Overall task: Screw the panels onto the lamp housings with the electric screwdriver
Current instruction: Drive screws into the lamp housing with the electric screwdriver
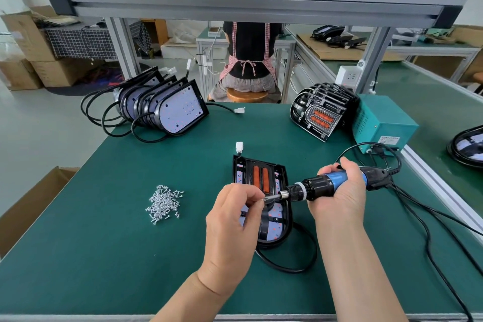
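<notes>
A workbench topped with a dark green mat (130, 256) carries a loose heap of small silver screws (164, 204) left of centre. At the far left, black lamp housings with white LED boards (167, 104) stand on edge in a row. At the far right, stacked black grille panels with orange lenses (322, 110) touch a teal metal power box (381, 123). One black housing (274, 227) lies flat mid-table.
</notes>
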